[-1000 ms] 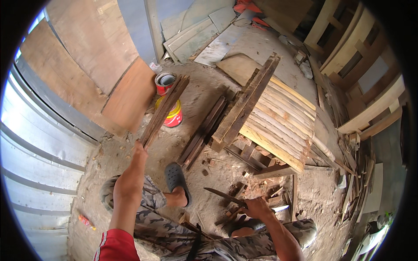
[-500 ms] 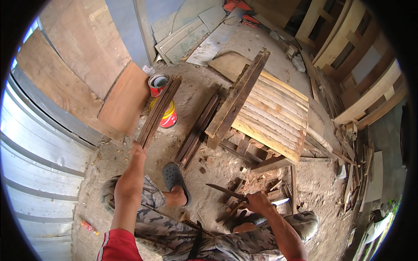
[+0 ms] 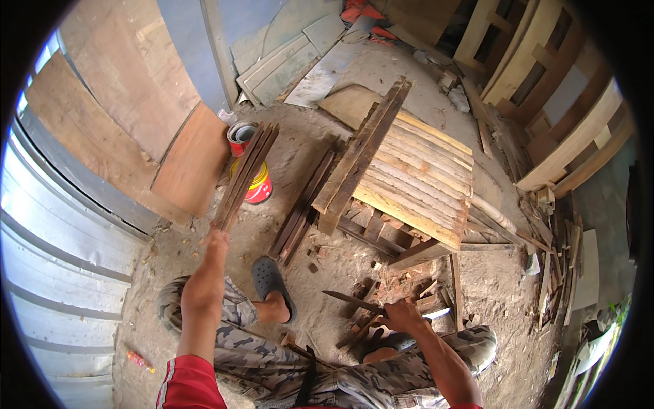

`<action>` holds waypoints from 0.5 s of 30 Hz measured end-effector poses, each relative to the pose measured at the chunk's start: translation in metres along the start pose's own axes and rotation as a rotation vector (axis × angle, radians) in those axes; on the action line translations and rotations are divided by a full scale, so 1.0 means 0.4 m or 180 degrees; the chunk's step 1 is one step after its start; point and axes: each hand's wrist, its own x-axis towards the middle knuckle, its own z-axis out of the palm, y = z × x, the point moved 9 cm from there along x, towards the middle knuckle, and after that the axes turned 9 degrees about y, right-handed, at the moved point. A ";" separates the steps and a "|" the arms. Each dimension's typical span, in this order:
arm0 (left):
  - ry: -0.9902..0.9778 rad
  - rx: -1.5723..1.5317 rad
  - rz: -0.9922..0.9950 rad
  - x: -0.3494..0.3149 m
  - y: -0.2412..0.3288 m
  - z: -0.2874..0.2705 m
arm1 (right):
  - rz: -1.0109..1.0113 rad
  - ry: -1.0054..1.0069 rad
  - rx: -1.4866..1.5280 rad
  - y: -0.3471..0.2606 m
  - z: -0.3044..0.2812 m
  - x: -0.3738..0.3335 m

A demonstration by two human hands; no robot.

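My left hand [image 3: 217, 236], arm stretched forward, is closed round the near end of a grooved brown wooden strip [image 3: 246, 170], or a few strips together; I cannot tell which. Its far end rises in front of the paint cans. In my right hand [image 3: 402, 317] is a long-bladed knife [image 3: 351, 300], its dark blade pointing left above wood scraps [image 3: 368, 324]. The knife's handle is hidden inside the fist. Between my hands, more dark grooved strips [image 3: 306, 204] lie on the ground beside a thick wooden beam [image 3: 368, 150].
The beam rests at the left side of a low slatted wooden platform [image 3: 415, 174]. A yellow-and-red can [image 3: 259, 187] and an open red can [image 3: 240, 138] stand at the left. Plywood sheets [image 3: 194, 160] lean on the wall. Stacked timber [image 3: 572, 266] lines the right.
The view has shifted slightly, so the platform and cans sit a little further left. Both hands keep their hold on the strip and the knife.
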 end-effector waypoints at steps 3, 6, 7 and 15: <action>0.0101 -0.0076 -0.0264 0.046 0.053 -0.026 | -0.0091 0.0017 -0.0052 -0.032 -0.027 0.008; 0.0001 0.0099 -0.0235 -0.037 0.024 0.020 | 0.0158 -0.0012 0.0112 0.012 -0.003 -0.015; 0.0002 0.0026 -0.0213 -0.055 0.031 0.014 | 0.0204 -0.0022 0.0106 0.014 -0.005 -0.019; 0.0557 -0.0437 -0.0308 -0.262 0.089 -0.035 | 0.0293 -0.0136 -0.0132 0.053 0.048 -0.008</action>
